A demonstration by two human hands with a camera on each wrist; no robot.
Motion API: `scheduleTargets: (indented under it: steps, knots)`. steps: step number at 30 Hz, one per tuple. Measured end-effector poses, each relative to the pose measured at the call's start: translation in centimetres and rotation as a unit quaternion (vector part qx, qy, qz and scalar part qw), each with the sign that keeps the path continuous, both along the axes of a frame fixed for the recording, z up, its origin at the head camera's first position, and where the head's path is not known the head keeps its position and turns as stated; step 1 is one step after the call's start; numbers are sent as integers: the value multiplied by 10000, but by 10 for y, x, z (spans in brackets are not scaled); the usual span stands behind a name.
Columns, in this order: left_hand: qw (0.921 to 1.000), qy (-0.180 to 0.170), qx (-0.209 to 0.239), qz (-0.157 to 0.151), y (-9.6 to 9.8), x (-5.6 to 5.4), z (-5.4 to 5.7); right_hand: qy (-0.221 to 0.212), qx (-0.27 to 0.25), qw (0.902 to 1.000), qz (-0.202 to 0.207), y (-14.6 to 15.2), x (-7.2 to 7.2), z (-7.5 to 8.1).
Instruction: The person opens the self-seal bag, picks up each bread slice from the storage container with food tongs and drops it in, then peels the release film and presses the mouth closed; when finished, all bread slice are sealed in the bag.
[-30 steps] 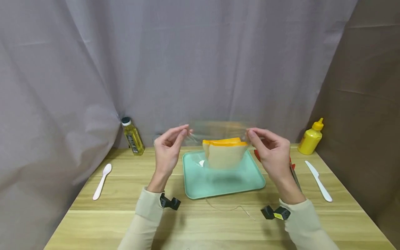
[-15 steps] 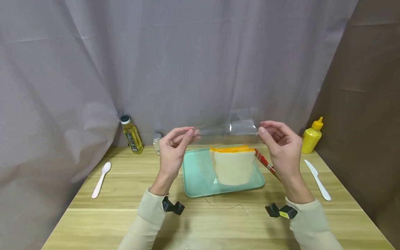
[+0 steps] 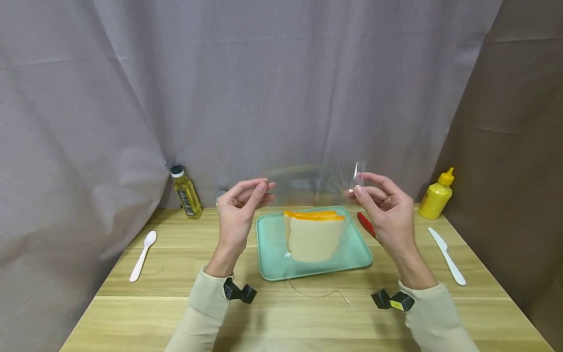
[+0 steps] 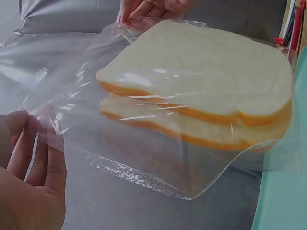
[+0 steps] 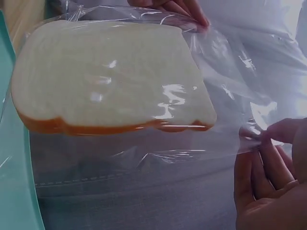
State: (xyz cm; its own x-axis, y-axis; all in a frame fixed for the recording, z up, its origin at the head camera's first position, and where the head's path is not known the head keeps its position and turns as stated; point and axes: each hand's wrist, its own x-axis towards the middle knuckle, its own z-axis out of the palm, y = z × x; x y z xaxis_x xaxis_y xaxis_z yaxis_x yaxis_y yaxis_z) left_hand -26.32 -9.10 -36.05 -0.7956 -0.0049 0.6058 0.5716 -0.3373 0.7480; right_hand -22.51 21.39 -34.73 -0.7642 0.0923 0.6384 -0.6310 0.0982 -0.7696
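Note:
A clear plastic bag (image 3: 303, 188) hangs between my two hands, two slices of bread (image 3: 315, 240) with orange crusts lying in its lower part. My left hand (image 3: 237, 208) pinches the bag's upper left edge between thumb and fingers. At the opposite upper edge, my right hand (image 3: 389, 212) pinches the film, and a loose flap stands up above its fingertips. Both wrist views show the slices (image 4: 201, 72) stacked flat against each other inside the film. In the head view the bread appears in front of a mint-green tray (image 3: 269, 266); whether it touches the tray I cannot tell.
A thin string (image 3: 314, 296) lies before the tray. Left stand a white spoon (image 3: 142, 255) and an oil bottle (image 3: 187, 195); a small jar (image 3: 220, 194) is mostly hidden. Right are a red-handled object (image 3: 366, 224), a white knife (image 3: 446, 255) and a yellow squeeze bottle (image 3: 436, 196).
The bagged bread has dropped lower over the tray. Both hands shifted right, then back left, still pinching the bag. A flap of film now rises at the right hand.

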Motion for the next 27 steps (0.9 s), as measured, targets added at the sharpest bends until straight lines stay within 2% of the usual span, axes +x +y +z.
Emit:
scheduleTargets:
  steps: [7, 12, 18, 23, 27]
  knots:
    - [9998, -23, -218, -37, -5, -1, 0, 218, -94, 9996, -179, -2, 2, -1]
    - [9993, -111, -39, -368, -8, 0, 2, 333, -389, 9984, 219, -1, 1, 0]
    - [9975, -161, 187, -665, -8, 1, 3, 519, -503, 9948, 718, 1, -1, -2]
    - [9958, -59, 255, -879, -8, 1, 2, 721, -605, 9920, 846, 3, -2, -2]
    - [9942, -12, 339, -1016, -8, 1, 2, 643, -681, 9914, 909, 5, -2, -3]
